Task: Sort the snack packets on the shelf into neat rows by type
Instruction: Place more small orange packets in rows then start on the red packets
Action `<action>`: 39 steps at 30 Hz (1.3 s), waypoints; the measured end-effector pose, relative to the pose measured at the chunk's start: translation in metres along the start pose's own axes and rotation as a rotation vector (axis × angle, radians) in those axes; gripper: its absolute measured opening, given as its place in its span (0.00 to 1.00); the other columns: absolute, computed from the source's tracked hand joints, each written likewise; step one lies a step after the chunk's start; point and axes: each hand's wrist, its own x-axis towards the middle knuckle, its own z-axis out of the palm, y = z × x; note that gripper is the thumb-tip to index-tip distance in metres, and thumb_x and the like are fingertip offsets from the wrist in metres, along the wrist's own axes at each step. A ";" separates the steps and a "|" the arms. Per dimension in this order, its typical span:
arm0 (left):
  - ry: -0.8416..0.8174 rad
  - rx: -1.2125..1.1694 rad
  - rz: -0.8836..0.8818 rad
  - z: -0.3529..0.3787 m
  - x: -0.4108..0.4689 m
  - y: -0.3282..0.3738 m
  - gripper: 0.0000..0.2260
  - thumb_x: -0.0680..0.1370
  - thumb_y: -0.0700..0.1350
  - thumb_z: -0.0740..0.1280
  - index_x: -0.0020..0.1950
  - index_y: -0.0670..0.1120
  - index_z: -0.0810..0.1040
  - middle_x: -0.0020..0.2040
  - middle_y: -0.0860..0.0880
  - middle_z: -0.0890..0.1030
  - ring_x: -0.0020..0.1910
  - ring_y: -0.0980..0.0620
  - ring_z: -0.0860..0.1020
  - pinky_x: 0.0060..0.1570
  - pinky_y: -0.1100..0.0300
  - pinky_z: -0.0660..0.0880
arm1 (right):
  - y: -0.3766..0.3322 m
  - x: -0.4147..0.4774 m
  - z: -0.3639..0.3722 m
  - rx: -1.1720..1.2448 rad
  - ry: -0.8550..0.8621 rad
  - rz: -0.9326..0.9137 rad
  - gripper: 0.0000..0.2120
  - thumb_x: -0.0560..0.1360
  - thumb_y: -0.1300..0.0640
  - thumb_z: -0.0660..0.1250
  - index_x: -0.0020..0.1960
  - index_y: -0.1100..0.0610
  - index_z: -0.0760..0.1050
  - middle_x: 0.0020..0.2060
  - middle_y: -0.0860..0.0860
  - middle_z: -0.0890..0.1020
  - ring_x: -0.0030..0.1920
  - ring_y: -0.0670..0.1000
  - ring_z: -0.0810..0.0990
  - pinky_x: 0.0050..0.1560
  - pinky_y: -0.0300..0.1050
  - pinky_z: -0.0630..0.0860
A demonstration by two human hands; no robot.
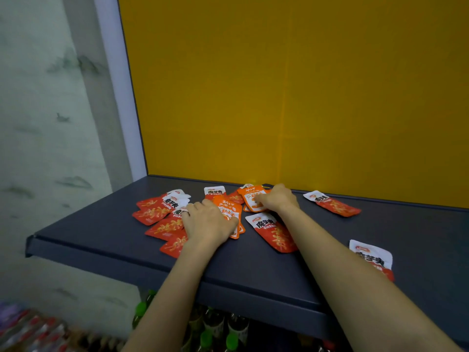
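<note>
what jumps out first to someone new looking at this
The big yellow back panel fills the upper right, above a dark shelf. In the shelf's middle lies a jumble of red-and-white packets and orange packets, with the left hand laid on the heap and the right hand touching an orange packet near the back. Stray red-and-white packets lie off to the right.

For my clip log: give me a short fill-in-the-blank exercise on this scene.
The right hand touches a packet coloured ____.
The panel behind the shelf is ____.
The green-capped things below the shelf are ____.
The front packet lies on the person's ____ side.
Missing: orange; yellow; bottles; right.
</note>
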 end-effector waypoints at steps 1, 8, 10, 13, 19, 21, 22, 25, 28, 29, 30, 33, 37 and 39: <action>-0.001 -0.013 0.007 0.000 0.001 0.000 0.32 0.73 0.62 0.63 0.65 0.39 0.65 0.66 0.40 0.70 0.67 0.42 0.66 0.64 0.51 0.62 | -0.001 -0.001 0.000 -0.036 0.001 -0.007 0.37 0.68 0.43 0.71 0.68 0.61 0.63 0.67 0.58 0.70 0.67 0.59 0.69 0.61 0.53 0.70; -0.105 -0.317 -0.045 -0.010 0.014 -0.002 0.36 0.67 0.53 0.74 0.65 0.38 0.60 0.65 0.39 0.72 0.66 0.39 0.69 0.62 0.49 0.66 | 0.000 0.004 -0.006 -0.080 -0.048 -0.045 0.19 0.69 0.46 0.72 0.47 0.59 0.71 0.54 0.56 0.78 0.56 0.57 0.77 0.45 0.47 0.71; -0.128 -0.427 -0.048 -0.016 0.018 -0.003 0.36 0.66 0.49 0.77 0.63 0.38 0.60 0.64 0.38 0.73 0.63 0.38 0.72 0.60 0.47 0.71 | 0.000 0.004 -0.012 -0.054 -0.071 -0.058 0.16 0.70 0.48 0.71 0.44 0.59 0.70 0.53 0.57 0.78 0.55 0.57 0.77 0.45 0.46 0.69; -0.170 -0.516 -0.042 -0.022 0.019 -0.003 0.34 0.66 0.44 0.77 0.62 0.38 0.59 0.63 0.37 0.73 0.61 0.38 0.73 0.57 0.48 0.72 | -0.003 0.006 -0.019 0.013 -0.075 -0.051 0.17 0.72 0.51 0.70 0.53 0.61 0.73 0.57 0.58 0.78 0.58 0.59 0.77 0.50 0.49 0.73; -0.243 -0.761 -0.101 -0.030 0.015 -0.010 0.35 0.71 0.40 0.73 0.70 0.36 0.55 0.68 0.39 0.68 0.65 0.41 0.71 0.51 0.54 0.69 | -0.011 0.008 -0.037 -0.049 0.097 -0.042 0.17 0.73 0.52 0.69 0.57 0.60 0.75 0.58 0.57 0.79 0.58 0.57 0.78 0.45 0.44 0.71; -0.250 -0.865 -0.117 -0.032 0.014 -0.016 0.31 0.72 0.39 0.72 0.69 0.36 0.60 0.64 0.40 0.72 0.60 0.42 0.74 0.50 0.56 0.70 | -0.013 0.007 -0.044 -0.063 0.145 -0.044 0.17 0.72 0.52 0.69 0.57 0.59 0.76 0.56 0.57 0.80 0.56 0.57 0.79 0.47 0.45 0.73; -0.262 -0.947 -0.135 -0.032 0.013 -0.020 0.30 0.71 0.38 0.72 0.68 0.36 0.62 0.61 0.41 0.75 0.55 0.43 0.77 0.50 0.55 0.73 | -0.013 0.006 -0.047 -0.062 0.163 -0.046 0.17 0.72 0.51 0.70 0.57 0.58 0.76 0.56 0.56 0.80 0.56 0.57 0.79 0.48 0.46 0.74; -0.299 -1.166 -0.127 -0.034 0.009 -0.033 0.16 0.70 0.34 0.72 0.56 0.37 0.75 0.52 0.38 0.81 0.35 0.48 0.81 0.40 0.55 0.78 | -0.014 -0.001 -0.062 -0.038 0.200 -0.077 0.18 0.71 0.49 0.69 0.57 0.56 0.76 0.55 0.55 0.81 0.55 0.56 0.80 0.50 0.47 0.75; -0.334 -1.327 -0.085 -0.036 0.002 -0.042 0.05 0.71 0.34 0.71 0.44 0.40 0.77 0.42 0.40 0.83 0.28 0.52 0.81 0.37 0.55 0.78 | -0.012 -0.015 -0.078 0.045 0.232 -0.126 0.14 0.72 0.50 0.68 0.55 0.55 0.77 0.55 0.55 0.82 0.54 0.56 0.80 0.53 0.48 0.76; -0.362 -1.387 -0.075 -0.038 -0.002 -0.043 0.05 0.71 0.35 0.70 0.45 0.39 0.78 0.39 0.42 0.83 0.28 0.52 0.81 0.36 0.56 0.79 | -0.010 -0.022 -0.083 0.092 0.237 -0.141 0.13 0.72 0.51 0.69 0.54 0.55 0.77 0.55 0.55 0.82 0.54 0.55 0.80 0.54 0.49 0.77; -0.396 -1.448 -0.067 -0.039 -0.005 -0.042 0.05 0.72 0.35 0.70 0.46 0.39 0.78 0.36 0.44 0.84 0.28 0.52 0.82 0.35 0.58 0.79 | -0.007 -0.030 -0.088 0.145 0.243 -0.156 0.12 0.72 0.52 0.69 0.53 0.55 0.77 0.54 0.55 0.82 0.53 0.55 0.81 0.55 0.50 0.77; -0.508 -1.640 -0.029 -0.040 -0.017 -0.032 0.03 0.74 0.36 0.67 0.46 0.42 0.79 0.31 0.48 0.84 0.28 0.54 0.82 0.29 0.64 0.79 | 0.008 -0.061 -0.104 0.353 0.265 -0.195 0.08 0.72 0.55 0.70 0.50 0.54 0.76 0.53 0.56 0.82 0.48 0.53 0.81 0.50 0.48 0.77; -0.626 -1.800 0.039 -0.041 -0.040 0.001 0.04 0.75 0.37 0.66 0.48 0.43 0.78 0.34 0.47 0.85 0.32 0.53 0.84 0.30 0.61 0.80 | 0.045 -0.112 -0.135 0.586 0.305 -0.186 0.08 0.72 0.56 0.70 0.51 0.55 0.75 0.50 0.55 0.82 0.43 0.51 0.81 0.46 0.46 0.77; -0.669 -1.801 0.096 -0.043 -0.055 0.023 0.07 0.75 0.38 0.66 0.52 0.44 0.78 0.38 0.47 0.85 0.34 0.52 0.84 0.32 0.59 0.81 | 0.070 -0.139 -0.154 0.665 0.360 -0.179 0.09 0.73 0.57 0.69 0.52 0.56 0.75 0.47 0.53 0.82 0.39 0.49 0.80 0.42 0.42 0.76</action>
